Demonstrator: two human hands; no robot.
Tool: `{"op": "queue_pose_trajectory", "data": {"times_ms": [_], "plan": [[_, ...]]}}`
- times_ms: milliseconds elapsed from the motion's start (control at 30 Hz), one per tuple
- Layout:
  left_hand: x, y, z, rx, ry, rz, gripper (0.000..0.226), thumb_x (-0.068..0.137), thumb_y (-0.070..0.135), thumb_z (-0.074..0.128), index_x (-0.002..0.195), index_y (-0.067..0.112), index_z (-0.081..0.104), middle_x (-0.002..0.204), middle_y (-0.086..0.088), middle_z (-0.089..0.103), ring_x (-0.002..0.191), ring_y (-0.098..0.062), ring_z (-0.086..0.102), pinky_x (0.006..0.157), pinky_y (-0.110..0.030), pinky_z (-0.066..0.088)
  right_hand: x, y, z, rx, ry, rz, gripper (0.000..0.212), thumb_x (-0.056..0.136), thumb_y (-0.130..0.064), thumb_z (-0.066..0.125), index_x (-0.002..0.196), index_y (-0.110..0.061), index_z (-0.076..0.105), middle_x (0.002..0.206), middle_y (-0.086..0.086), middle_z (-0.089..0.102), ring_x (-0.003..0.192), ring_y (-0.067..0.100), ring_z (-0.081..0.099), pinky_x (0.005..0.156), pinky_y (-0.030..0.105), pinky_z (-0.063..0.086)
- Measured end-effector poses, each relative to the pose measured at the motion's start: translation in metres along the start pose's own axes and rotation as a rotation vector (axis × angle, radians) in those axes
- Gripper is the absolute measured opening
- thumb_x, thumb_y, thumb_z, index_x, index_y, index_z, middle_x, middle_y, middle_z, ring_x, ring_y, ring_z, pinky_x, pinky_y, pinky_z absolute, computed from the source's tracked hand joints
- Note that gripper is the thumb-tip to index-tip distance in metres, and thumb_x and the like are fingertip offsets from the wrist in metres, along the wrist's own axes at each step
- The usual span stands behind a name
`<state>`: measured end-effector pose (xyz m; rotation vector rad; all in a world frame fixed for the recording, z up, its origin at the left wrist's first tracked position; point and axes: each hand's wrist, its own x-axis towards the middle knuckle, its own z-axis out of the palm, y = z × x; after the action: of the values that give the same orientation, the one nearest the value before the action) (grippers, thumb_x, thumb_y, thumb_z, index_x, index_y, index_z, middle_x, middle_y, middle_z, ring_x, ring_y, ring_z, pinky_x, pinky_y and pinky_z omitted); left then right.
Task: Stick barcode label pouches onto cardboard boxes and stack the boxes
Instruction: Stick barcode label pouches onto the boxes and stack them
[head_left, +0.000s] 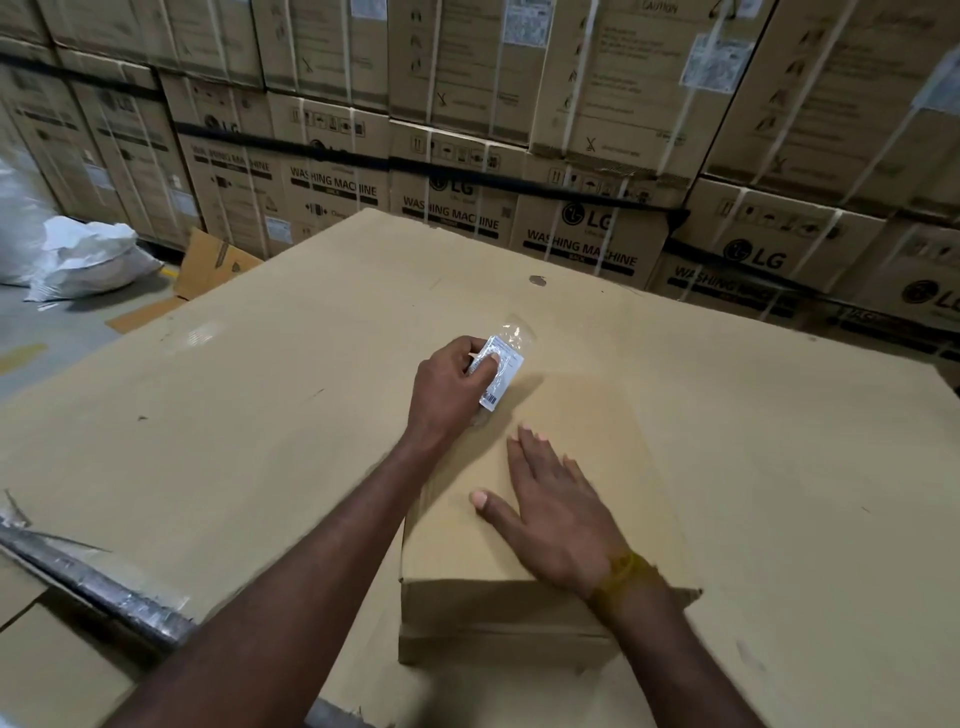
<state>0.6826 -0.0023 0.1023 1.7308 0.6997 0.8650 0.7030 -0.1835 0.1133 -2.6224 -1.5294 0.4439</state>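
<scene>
Stacked washing-machine cartons (582, 228) wall the far side from nine to three o'clock; before us a broad cardboard sheet (234, 415) serves as our table; on it sits a small cardboard box (587, 431); our right hand (558, 512) lies flat on its lid, fingers spread; our left hand (452, 387), at eleven o'clock from the right, pinches a barcode label pouch (503, 371) over the box's far edge; white sacks (88, 257) slump at ten o'clock.
</scene>
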Motion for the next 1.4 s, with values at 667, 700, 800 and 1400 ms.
{"op": "queue_pose_trajectory", "data": {"times_ms": [667,700,800,1400], "plan": [[0.002,0.002,-0.002,-0.057,0.012,0.003,0.02,0.091,0.023,0.068,0.11,0.027,0.071,0.08,-0.002,0.075,0.073,-0.022,0.072,0.066,-0.041,0.056,-0.044,-0.001,0.002,-0.004,-0.013,-0.024,0.094,0.075,-0.075,-0.009,0.155,-0.028,-0.016,0.158,-0.015,-0.028,0.147,0.004,-0.02,0.119,0.028,-0.012],[0.002,0.001,-0.002,-0.055,0.011,0.005,0.024,0.091,0.022,0.069,0.114,0.027,0.071,0.078,-0.003,0.075,0.073,-0.022,0.072,0.065,-0.038,0.055,-0.039,0.001,0.0,-0.008,-0.018,-0.028,0.093,0.076,-0.075,-0.008,0.155,-0.028,-0.016,0.159,-0.015,-0.027,0.148,0.003,-0.019,0.118,0.027,-0.012],[0.002,0.0,-0.002,-0.042,-0.005,0.014,0.037,0.092,0.02,0.067,0.127,0.03,0.064,0.079,-0.011,0.073,0.072,-0.024,0.071,0.064,-0.033,0.054,-0.005,0.012,-0.005,-0.012,-0.008,-0.028,0.082,0.091,-0.07,0.007,0.157,-0.026,-0.01,0.162,-0.012,-0.019,0.15,0.007,-0.014,0.121,0.031,-0.007],[0.003,-0.004,0.0,-0.095,-0.017,0.008,0.014,0.094,0.019,0.066,0.1,0.024,0.078,0.096,0.006,0.076,0.081,-0.011,0.07,0.062,-0.019,0.047,0.008,0.016,-0.008,-0.016,0.01,-0.051,0.073,0.099,-0.062,0.016,0.158,-0.026,-0.007,0.164,-0.01,-0.016,0.151,0.009,-0.012,0.121,0.033,-0.006]]}}
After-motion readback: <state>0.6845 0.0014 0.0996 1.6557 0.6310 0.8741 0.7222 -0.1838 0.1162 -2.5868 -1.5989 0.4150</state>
